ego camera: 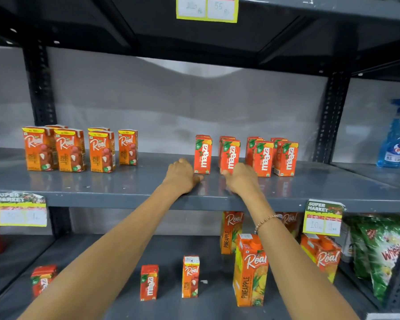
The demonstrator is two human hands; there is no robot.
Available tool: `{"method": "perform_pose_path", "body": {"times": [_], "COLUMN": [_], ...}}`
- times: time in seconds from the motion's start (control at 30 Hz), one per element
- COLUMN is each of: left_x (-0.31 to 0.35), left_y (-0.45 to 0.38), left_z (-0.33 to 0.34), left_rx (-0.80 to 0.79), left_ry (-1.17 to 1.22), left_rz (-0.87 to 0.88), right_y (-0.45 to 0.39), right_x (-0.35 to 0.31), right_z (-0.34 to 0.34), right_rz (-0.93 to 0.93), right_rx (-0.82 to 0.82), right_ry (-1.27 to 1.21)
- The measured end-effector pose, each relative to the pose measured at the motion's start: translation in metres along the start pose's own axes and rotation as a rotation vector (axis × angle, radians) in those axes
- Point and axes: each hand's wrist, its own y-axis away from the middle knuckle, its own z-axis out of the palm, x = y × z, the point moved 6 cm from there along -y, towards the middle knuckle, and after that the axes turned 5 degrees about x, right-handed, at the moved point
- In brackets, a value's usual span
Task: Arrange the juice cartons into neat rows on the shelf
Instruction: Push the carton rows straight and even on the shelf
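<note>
Small orange-red Maaza cartons stand in short rows on the right half of the middle shelf [125,181]. My left hand [181,177] rests on the shelf with curled fingers, just left of the leftmost Maaza carton [203,154], thumb by its base. My right hand [240,179] wraps the lower right corner of the second Maaza carton [229,153], thumb in front. Two more Maaza rows [263,158] [286,158] stand to the right. Orange Real litchi cartons [69,150] stand in rows at the left. On the lower shelf stand loose small cartons: Maaza [149,282], Real [190,277], another Maaza [43,279].
Tall Real pineapple cartons [249,271] and green detergent bags [379,252] occupy the lower shelf's right. A blue spray bottle [394,137] stands beyond the right upright [330,116]. Price tags [322,218] hang on the shelf edge. The upper shelf hangs low overhead.
</note>
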Motion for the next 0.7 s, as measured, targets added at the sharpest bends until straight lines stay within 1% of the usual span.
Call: {"method": "perform_pose_path", "body": {"times": [0.03, 0.07, 0.13, 0.2, 0.27, 0.3, 0.4, 0.43, 0.5, 0.6, 0.7], "left_x": [-0.013, -0.031, -0.077, -0.132, -0.182, -0.204, -0.247, -0.253, -0.254, -0.244, -0.242], "left_y": [0.009, 0.018, 0.035, 0.05, 0.059, 0.059, 0.05, 0.048, 0.042, 0.036, 0.029], "left_z": [-0.016, -0.035, -0.076, -0.112, -0.135, -0.142, -0.138, -0.134, -0.129, -0.122, -0.12], "left_rx": [0.046, 0.128, 0.365, 0.576, 0.678, 0.67, 0.509, 0.461, 0.394, 0.291, 0.279], "left_ry": [0.028, 0.052, 0.096, 0.129, 0.132, 0.116, 0.123, 0.141, 0.14, 0.018, 0.025], "left_rz": [0.003, 0.008, -0.001, -0.071, -0.157, -0.215, -0.364, -0.383, -0.351, -0.282, -0.314], "right_y": [0.008, 0.017, 0.032, 0.046, 0.056, 0.06, 0.072, 0.075, 0.081, 0.082, 0.078], "right_x": [-0.007, -0.018, -0.048, -0.08, -0.112, -0.127, -0.175, -0.192, -0.223, -0.257, -0.276], "right_z": [-0.002, -0.003, 0.0, 0.009, 0.028, 0.039, 0.068, 0.075, 0.083, 0.099, 0.115], "right_rz": [-0.015, -0.042, -0.107, -0.136, -0.139, -0.139, -0.145, -0.157, -0.176, -0.161, -0.104], "right_rx": [0.027, 0.06, 0.115, 0.145, 0.132, 0.111, 0.03, 0.005, -0.021, -0.06, -0.073], "right_ry": [-0.016, -0.042, -0.089, -0.145, -0.206, -0.217, -0.237, -0.248, -0.261, -0.294, -0.346]}}
